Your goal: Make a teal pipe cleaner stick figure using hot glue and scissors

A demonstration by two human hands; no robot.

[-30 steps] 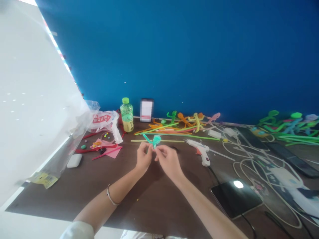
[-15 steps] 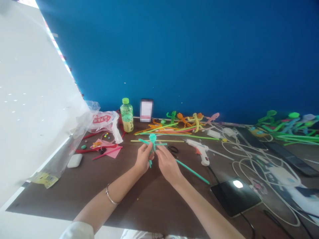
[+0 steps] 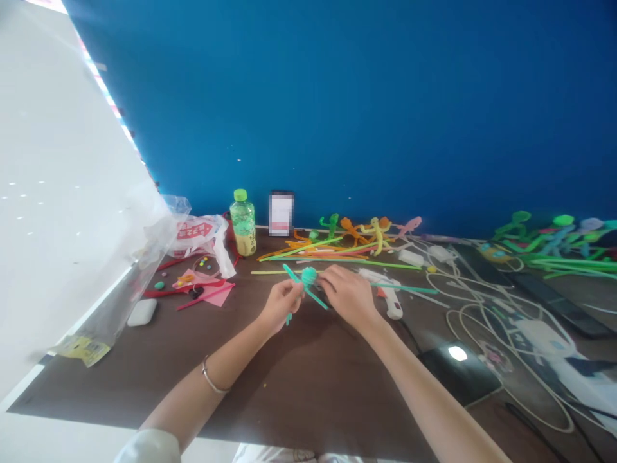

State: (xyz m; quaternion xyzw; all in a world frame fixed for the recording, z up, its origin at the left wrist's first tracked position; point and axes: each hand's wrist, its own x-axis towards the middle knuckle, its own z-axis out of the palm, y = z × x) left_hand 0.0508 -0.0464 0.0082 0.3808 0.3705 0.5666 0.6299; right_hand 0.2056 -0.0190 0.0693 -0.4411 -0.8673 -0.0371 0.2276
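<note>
We have the left hand [image 3: 282, 307] pinching a teal pipe-cleaner figure [image 3: 309, 276] just above the dark bench [image 3: 299, 392], below its round head. The right hand [image 3: 348, 296] is closed against the figure too, with a green pipe-cleaner strand [image 3: 409, 287] running out across a white glue gun [image 3: 393, 310] (gun not held).

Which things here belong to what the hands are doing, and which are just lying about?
In use: teal pipe-cleaner figure, left hand, right hand.
Lying about: hot glue gun, green-capped plastic bottle, white rounded case.
</note>
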